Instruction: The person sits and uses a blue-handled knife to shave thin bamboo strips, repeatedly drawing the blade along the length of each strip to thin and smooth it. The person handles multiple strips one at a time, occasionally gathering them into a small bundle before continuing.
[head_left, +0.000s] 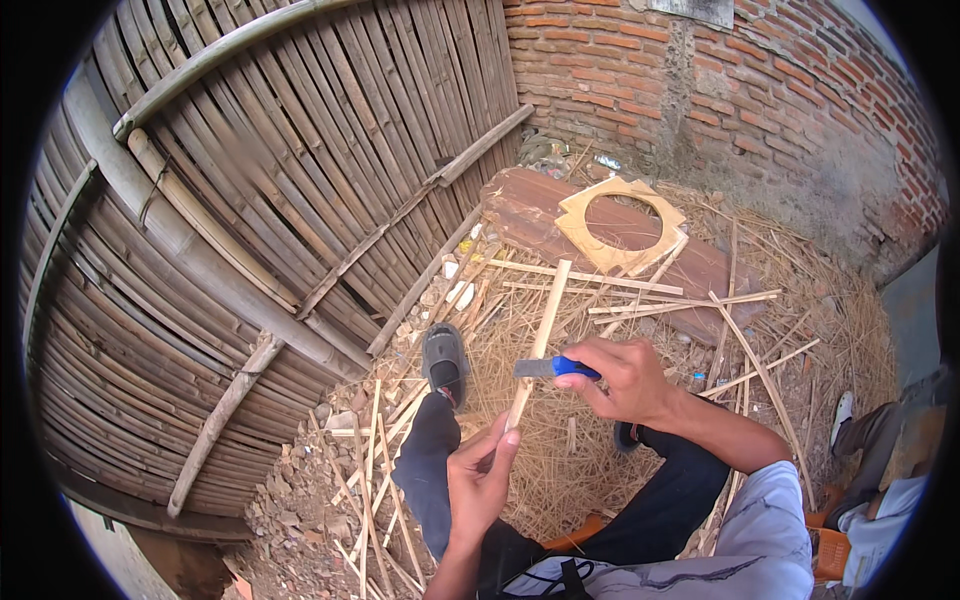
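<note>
My left hand (pixel 478 480) pinches the lower end of a pale, flat bamboo strip (pixel 549 312), which slants up and away from me over the straw. My right hand (pixel 625 382) is closed around the blue handle of a knife (pixel 537 368) with a broad grey blade. That blade lies across the strip, a little above my left fingers, and its tip reaches past the strip's left edge. Whether its edge bites into the bamboo cannot be made out.
Thin shavings (pixel 545 470) cover the ground between my legs. Loose bamboo strips (pixel 375 480) lie left and right. Ahead, a pale board with a round hole (pixel 580 243) rests on a brown plank (pixel 530 205). A bamboo wall (pixel 280 170) stands left, a brick wall (pixel 600 70) behind. Another person's leg (pixel 862 440) shows right.
</note>
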